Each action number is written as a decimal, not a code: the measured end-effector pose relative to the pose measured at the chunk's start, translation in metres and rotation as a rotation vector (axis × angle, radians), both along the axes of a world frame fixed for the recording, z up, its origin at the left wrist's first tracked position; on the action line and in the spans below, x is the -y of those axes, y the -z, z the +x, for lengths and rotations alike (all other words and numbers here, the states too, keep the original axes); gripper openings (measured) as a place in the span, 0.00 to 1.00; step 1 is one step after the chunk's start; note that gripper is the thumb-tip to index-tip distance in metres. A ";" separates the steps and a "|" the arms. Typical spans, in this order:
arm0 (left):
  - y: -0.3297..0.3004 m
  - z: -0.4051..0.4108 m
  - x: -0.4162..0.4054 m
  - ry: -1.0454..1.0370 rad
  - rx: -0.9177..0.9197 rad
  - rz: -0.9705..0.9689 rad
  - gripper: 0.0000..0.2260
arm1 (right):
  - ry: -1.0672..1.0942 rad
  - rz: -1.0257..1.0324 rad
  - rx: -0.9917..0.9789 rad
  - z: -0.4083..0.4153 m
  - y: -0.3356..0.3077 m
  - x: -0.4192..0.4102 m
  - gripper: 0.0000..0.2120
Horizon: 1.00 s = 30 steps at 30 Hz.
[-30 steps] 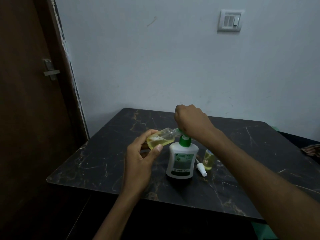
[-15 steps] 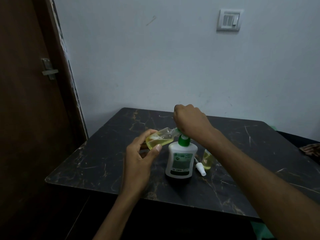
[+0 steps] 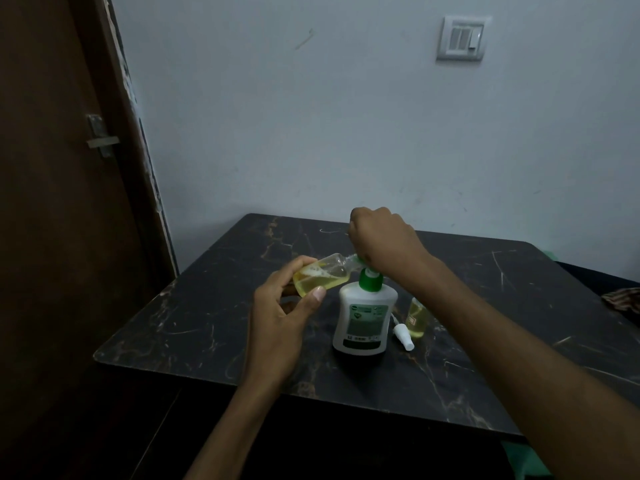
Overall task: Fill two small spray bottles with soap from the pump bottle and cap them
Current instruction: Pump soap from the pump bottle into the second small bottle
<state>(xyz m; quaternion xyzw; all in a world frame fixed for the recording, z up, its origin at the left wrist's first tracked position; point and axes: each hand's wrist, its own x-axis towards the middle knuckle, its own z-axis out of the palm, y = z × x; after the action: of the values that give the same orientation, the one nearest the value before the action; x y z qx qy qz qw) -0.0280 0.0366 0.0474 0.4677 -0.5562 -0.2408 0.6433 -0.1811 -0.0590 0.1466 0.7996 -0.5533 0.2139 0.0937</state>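
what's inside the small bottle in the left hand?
The tilted small clear plastic bottle holds yellow liquid with some foam, roughly half full. The left hand's fingers cover its base; its mouth meets the green pump spout.

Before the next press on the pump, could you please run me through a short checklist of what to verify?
1. Left hand grips the tilted spray bottle: ok.
2. Bottle mouth meets the pump spout: ok, as far as the view shows.
3. Right hand sits on the pump head: ok; the head itself is hidden.
4. Pump bottle stands upright on the table: ok.
5. Room left in the held bottle: ok, partly filled.
6. White spray cap within reach: ok, lying beside the second small bottle.
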 end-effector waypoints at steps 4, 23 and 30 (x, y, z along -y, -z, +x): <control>-0.001 -0.001 -0.001 0.006 -0.005 0.006 0.16 | 0.006 -0.007 0.023 -0.001 -0.006 0.001 0.05; -0.004 0.001 0.002 0.006 -0.029 0.003 0.17 | 0.028 -0.043 0.021 0.000 -0.008 0.010 0.07; 0.003 -0.003 0.001 -0.003 -0.054 0.022 0.17 | 0.025 0.021 0.067 0.001 0.005 0.012 0.04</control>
<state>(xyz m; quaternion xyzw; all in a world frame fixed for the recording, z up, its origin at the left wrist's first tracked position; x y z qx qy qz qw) -0.0309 0.0356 0.0445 0.4689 -0.5353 -0.2584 0.6533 -0.1805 -0.0713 0.1412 0.7859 -0.5683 0.2337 0.0695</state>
